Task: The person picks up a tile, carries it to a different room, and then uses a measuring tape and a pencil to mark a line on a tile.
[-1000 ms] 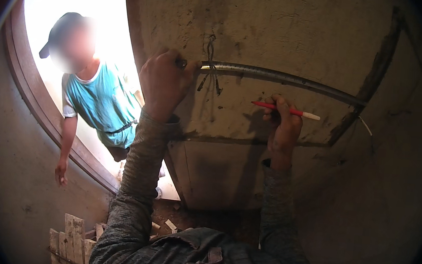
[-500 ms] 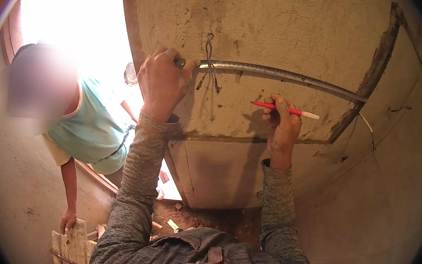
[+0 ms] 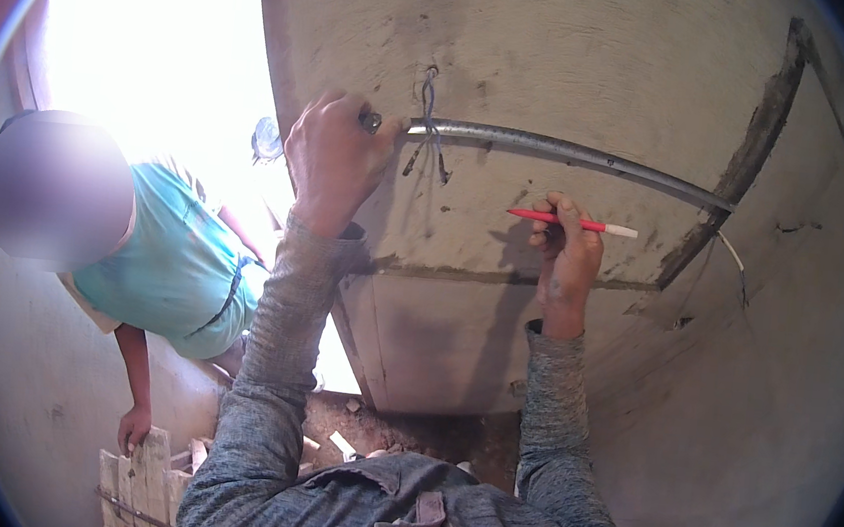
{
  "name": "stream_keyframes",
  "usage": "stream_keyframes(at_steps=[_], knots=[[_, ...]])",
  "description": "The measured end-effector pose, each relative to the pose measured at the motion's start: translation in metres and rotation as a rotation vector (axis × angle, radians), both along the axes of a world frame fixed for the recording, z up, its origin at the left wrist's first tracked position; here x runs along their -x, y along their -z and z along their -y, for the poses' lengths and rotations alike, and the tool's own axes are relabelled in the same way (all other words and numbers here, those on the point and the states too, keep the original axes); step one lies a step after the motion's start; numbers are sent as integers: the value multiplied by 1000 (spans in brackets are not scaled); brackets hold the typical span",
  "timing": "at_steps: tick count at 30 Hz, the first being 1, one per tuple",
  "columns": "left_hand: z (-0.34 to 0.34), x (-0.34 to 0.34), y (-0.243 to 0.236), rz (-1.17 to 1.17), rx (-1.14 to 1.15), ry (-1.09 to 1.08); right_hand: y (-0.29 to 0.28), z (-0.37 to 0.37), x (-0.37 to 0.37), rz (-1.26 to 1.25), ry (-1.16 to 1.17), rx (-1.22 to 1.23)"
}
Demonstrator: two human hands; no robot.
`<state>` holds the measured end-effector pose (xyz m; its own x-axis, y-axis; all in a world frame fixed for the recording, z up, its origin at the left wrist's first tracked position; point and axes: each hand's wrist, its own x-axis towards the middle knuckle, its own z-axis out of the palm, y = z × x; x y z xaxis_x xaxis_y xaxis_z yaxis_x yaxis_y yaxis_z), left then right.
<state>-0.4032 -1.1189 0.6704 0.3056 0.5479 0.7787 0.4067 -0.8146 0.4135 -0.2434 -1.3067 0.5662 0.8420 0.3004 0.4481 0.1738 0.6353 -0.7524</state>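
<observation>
My left hand (image 3: 341, 161) is closed on the end of a tape measure (image 3: 572, 154) near the doorway side of the wall. The silvery blade runs rightward along the plaster to a dark vertical groove, and its far end meets that groove. Most of what lies inside my left fist is hidden. Lower and to the right, my right hand (image 3: 569, 251) pinches a red pen (image 3: 571, 221) with a white end, its tip pointing left. The pen is below the blade and apart from it. Twisted wires (image 3: 429, 114) hang from a hole and cross the blade beside my left hand.
A person in a turquoise shirt (image 3: 176, 262) stands at the left by the bright doorway (image 3: 160, 40), one hand on wooden boards (image 3: 147, 475). A dark groove (image 3: 754, 142) and a loose pale wire (image 3: 734, 256) mark the wall at right. Rubble (image 3: 407, 433) lies below.
The person at the left has shifted left and slightly downward in the view. My hands keep their grips on the tape measure and the pen, with hardly any movement.
</observation>
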Motion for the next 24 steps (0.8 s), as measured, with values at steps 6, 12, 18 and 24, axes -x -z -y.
stream_keyframes(at_steps=[6,12,18,24], knots=[[-1,10,13,-21,70,108,2,11,0,-61,-88,22],[-2,44,68,52,147,176,28,31,1,-84,-147,139],[15,110,126,-40,238,110,66,50,23,-184,-238,168],[28,202,221,-32,521,121,133,70,54,-285,-368,362]])
